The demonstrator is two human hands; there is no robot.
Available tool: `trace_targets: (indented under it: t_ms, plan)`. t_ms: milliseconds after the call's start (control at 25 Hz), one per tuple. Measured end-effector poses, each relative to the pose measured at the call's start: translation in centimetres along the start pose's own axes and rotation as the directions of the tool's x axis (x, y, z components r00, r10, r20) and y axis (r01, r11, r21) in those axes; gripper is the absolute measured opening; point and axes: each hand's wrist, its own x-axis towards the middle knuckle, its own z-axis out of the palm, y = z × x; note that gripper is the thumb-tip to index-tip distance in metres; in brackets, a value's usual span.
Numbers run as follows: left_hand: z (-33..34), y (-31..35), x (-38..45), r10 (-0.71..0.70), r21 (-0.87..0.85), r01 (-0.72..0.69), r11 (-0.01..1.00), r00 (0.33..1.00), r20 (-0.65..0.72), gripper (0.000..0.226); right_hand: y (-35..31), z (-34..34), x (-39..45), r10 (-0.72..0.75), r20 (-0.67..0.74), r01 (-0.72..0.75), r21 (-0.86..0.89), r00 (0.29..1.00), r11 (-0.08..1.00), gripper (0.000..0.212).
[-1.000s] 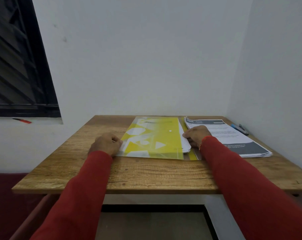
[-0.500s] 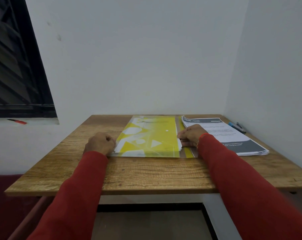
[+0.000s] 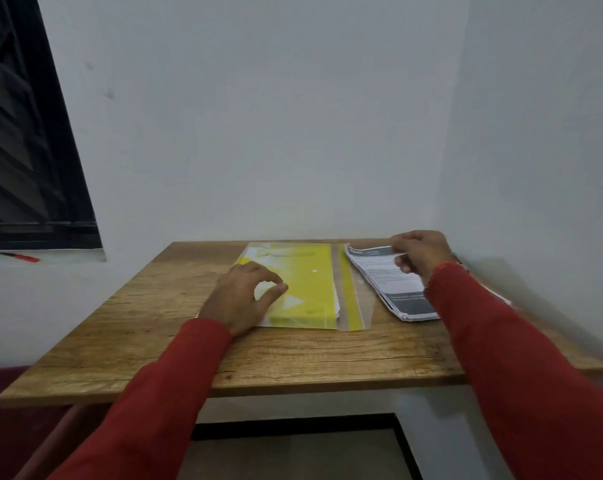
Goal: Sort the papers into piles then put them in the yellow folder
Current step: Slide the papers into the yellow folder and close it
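Note:
The yellow folder (image 3: 310,289) lies flat mid-table with white papers inside; their edge shows at its right side. Its flap (image 3: 350,299) is folded out to the right. My left hand (image 3: 244,294) rests on the folder's left part with fingers loosely curved, gripping nothing. A stack of printed papers (image 3: 393,292) with grey bands lies to the right of the folder. Over that stack's far end, my right hand (image 3: 419,254) pinches the top edge of the papers.
The wooden table (image 3: 293,355) stands in a corner, with white walls right behind it and along its right side. A dark window (image 3: 23,150) is at the left, and a red pen (image 3: 21,257) lies on its sill.
My right hand left the folder's right edge and moved right and farther back onto the printed stack. My left hand shifted from the folder's left edge onto its top. The flap now lies open.

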Motion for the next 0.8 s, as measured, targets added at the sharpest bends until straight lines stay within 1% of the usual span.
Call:
trace_targets:
  t_ms: [40, 80, 120, 160, 200, 240, 280, 320, 440, 480, 520, 600, 680, 720, 800]
  plan:
    - [0.4, 0.3, 0.0, 0.038, 0.054, -0.044, 0.998, 0.993, 0.109, 0.051, 0.2, -2.1, 1.0, -0.033, -0.088, 0.020, -0.147, 0.996, 0.989, 0.003]
    - [0.6, 0.3, 0.0, 0.039, 0.114, -0.061, 0.992, 0.982, 0.182, 0.058, 0.8, -4.1, 1.8, -0.057, -0.143, 0.000, -0.369, 0.988, 0.930, 0.010]
    - [0.7, -0.1, -0.1, 0.019, 0.149, -0.053, 0.987, 0.976, 0.217, 0.062, 1.5, -5.8, 2.5, -0.052, -0.161, -0.055, -0.593, 0.986, 0.803, 0.022]
    - [0.7, -0.3, -0.1, -0.007, 0.156, -0.028, 0.987, 0.975, 0.224, 0.061, 2.6, -7.3, 3.3, -0.003, -0.151, -0.114, -0.759, 0.989, 0.641, 0.038]
    - [0.4, -0.3, -0.2, -0.046, 0.151, 0.013, 0.988, 0.976, 0.215, 0.058, 3.6, -8.3, 3.6, 0.061, -0.142, -0.154, -0.858, 0.988, 0.491, 0.052]
    - [0.2, -0.3, -0.2, -0.088, 0.149, 0.058, 0.987, 0.976, 0.199, 0.052, 4.8, -9.0, 4.2, 0.117, -0.136, -0.171, -0.907, 0.984, 0.385, 0.064]
    - [-0.1, -0.1, -0.2, -0.124, 0.162, 0.095, 0.982, 0.975, 0.184, 0.046, 5.4, -9.3, 4.2, 0.156, -0.138, -0.183, -0.927, 0.978, 0.327, 0.072]
    - [-0.2, 0.2, -0.1, -0.150, 0.185, 0.118, 0.976, 0.974, 0.168, 0.042, 5.8, -9.4, 4.2, 0.174, -0.139, -0.187, -0.934, 0.975, 0.303, 0.076]
    - [-0.1, 0.5, -0.3, -0.175, 0.272, 0.138, 0.952, 0.978, 0.115, 0.041, 5.1, -9.7, 4.2, 0.221, -0.125, -0.194, -0.927, 0.967, 0.323, 0.089]
    - [0.1, 0.4, -0.3, -0.170, 0.279, 0.139, 0.950, 0.981, 0.091, 0.044, 4.4, -9.7, 4.0, 0.222, -0.106, -0.184, -0.912, 0.969, 0.367, 0.091]
    - [0.2, 0.3, -0.3, -0.156, 0.273, 0.132, 0.953, 0.986, 0.068, 0.049, 3.7, -9.7, 3.5, 0.228, -0.075, -0.167, -0.893, 0.971, 0.418, 0.088]
    - [0.8, 0.4, -0.2, -0.088, 0.221, 0.073, 0.972, 0.994, 0.060, 0.064, 3.2, -9.6, 3.2, 0.234, -0.038, -0.148, -0.868, 0.971, 0.474, 0.077]
    - [1.6, 1.3, 0.0, -0.032, 0.177, 0.011, 0.984, 0.993, 0.114, 0.072, 3.3, -9.8, 3.5, 0.235, -0.018, -0.145, -0.832, 0.972, 0.535, 0.072]
    - [1.8, 1.9, 0.0, -0.028, 0.161, 0.003, 0.987, 0.988, 0.153, 0.071, 3.2, -9.7, 3.6, 0.242, -0.011, -0.149, -0.812, 0.970, 0.564, 0.070]
    - [2.0, 3.4, -0.1, -0.065, 0.138, 0.032, 0.990, 0.970, 0.236, 0.073, 2.9, -9.9, 3.8, 0.261, 0.009, -0.160, -0.768, 0.965, 0.620, 0.063]
